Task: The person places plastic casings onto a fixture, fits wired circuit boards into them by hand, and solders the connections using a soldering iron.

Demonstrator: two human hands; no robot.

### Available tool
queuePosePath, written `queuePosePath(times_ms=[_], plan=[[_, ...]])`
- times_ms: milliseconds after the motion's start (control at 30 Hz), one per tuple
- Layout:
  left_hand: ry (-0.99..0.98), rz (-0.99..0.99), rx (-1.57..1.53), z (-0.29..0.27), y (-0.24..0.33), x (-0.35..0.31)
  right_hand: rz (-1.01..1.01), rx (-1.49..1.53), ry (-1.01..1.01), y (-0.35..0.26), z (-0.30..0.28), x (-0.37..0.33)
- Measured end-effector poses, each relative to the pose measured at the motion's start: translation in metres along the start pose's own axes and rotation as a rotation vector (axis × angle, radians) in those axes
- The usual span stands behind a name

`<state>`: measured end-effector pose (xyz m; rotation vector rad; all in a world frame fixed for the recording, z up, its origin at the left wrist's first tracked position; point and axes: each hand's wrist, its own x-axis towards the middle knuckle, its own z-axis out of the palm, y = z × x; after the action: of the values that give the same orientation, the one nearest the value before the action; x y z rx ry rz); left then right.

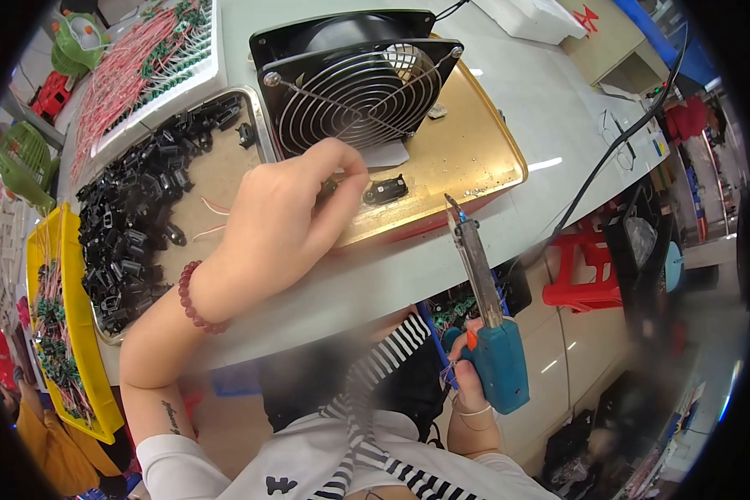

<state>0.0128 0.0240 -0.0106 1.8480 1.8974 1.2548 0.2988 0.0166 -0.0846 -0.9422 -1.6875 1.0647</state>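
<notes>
My left hand reaches over the gold metal lid, thumb and forefinger pinched together. At their tips, on the near edge of the lid, sits a small black plastic part; whether the fingers grip it or something finer beside it is hidden. My right hand is closed round the handle of a teal soldering gun. Its metal barrel points up and away, the tip near the lid's front edge, apart from the black part.
A black fan with a wire guard stands on the lid. To the left are a metal tray of black plastic parts, a white foam box of red wires with green boards, and a yellow bin. A red stool stands at right.
</notes>
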Motion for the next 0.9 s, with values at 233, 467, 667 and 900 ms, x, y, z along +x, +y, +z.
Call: queuePosePath(times_ms=[233, 467, 667, 900], plan=[[0.071, 0.104, 0.061, 0.008, -0.010, 0.001, 0.033, -0.018, -0.032, 0.002, 0.005, 0.004], [0.068, 0.108, 0.080, 0.009, -0.014, -0.001, 0.113, -0.131, 0.088, 0.005, 0.014, 0.001], [0.062, 0.129, 0.109, 0.010, -0.015, -0.002, 0.172, -0.133, 0.089, 0.014, 0.007, -0.003], [0.084, 0.145, 0.117, 0.010, -0.017, -0.003, 0.208, -0.135, 0.138, 0.024, 0.003, -0.006]])
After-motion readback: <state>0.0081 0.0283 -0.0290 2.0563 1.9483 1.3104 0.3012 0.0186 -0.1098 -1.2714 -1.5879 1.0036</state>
